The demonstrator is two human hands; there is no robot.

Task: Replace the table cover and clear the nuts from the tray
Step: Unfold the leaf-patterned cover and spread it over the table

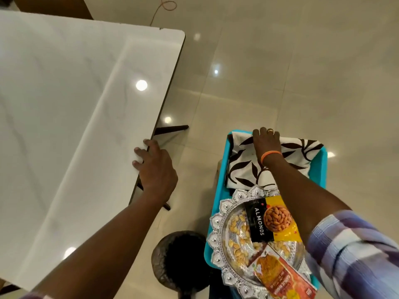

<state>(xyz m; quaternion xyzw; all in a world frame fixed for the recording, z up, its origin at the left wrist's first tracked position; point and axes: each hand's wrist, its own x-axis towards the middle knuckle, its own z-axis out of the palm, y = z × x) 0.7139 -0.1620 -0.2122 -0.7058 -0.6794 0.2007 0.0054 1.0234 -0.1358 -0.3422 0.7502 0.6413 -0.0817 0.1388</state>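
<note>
A white marble-look table [64, 104] fills the left, its top bare. My left hand [155, 167] rests on its right edge, fingers spread. To the right a blue bin [319, 169] holds a folded white cloth with dark leaf print [244, 167]. My right hand [266, 141] lies flat on the cloth's far end, fingers over its edge. In front of the cloth sits a silver ornate tray [220, 240] with loose nuts [237, 238], an almonds packet [272, 221] and an orange packet [280, 275] lying on it.
A dark round stool [179, 260] stands between the table and the bin. Glossy beige floor tiles [280, 72] stretch beyond. A thin cord [164, 6] lies on the floor at the top. Dark table legs [170, 129] show under the edge.
</note>
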